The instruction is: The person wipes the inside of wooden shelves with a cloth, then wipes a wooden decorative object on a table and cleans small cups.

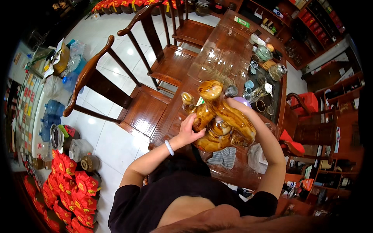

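Note:
A glossy, lacquered wood-root carving point(223, 125) in amber and brown stands or is held over the front of the polished wooden table point(180, 122). My left hand point(188, 129), with a pale bangle on its wrist, has its fingers and thumb around the carving's left limb. Behind the long right-hand limb lies my right hand point(236, 105); its fingers are mostly hidden, and its grip cannot be made out. Whether the carving's base rests on the table does not show. A grey striped cloth point(223, 158) lies beside its lower end.
A dark tea tray point(272, 109) with glass teaware and cups runs along the table's right side. Wooden chairs point(147, 109) line the left. Clear plastic wrap point(258, 158) lies at the near right. Red-covered jars point(70, 186) crowd the floor at lower left.

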The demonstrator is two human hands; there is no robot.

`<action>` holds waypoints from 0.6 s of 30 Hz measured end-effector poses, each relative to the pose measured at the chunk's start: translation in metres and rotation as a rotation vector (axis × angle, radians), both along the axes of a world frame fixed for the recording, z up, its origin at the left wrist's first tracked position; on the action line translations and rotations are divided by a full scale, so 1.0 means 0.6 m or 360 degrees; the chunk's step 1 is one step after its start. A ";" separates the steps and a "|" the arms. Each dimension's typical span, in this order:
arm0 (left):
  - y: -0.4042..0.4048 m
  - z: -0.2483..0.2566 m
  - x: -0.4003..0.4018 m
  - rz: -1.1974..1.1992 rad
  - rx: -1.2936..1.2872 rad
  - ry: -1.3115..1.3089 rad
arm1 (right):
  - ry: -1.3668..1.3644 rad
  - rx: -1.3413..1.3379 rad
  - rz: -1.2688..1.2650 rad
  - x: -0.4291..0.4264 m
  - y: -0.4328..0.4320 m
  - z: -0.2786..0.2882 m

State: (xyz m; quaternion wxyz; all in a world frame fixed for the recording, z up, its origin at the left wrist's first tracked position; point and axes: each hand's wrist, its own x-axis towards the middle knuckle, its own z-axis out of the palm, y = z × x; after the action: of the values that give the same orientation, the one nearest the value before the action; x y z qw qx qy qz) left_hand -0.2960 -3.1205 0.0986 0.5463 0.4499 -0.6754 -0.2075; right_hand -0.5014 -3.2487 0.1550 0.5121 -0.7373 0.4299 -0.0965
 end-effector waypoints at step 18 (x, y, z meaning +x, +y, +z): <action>0.002 -0.006 0.000 -0.0058 0.0107 0.0046 | 0.0434 -0.0215 0.0119 0.013 -0.023 -0.008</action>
State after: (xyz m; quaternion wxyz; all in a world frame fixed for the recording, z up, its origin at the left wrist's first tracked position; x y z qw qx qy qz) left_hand -0.2959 -3.1196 0.0953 0.5368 0.4526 -0.6680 -0.2465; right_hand -0.4936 -3.2627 0.1503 0.4016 -0.7917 0.4603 -0.0050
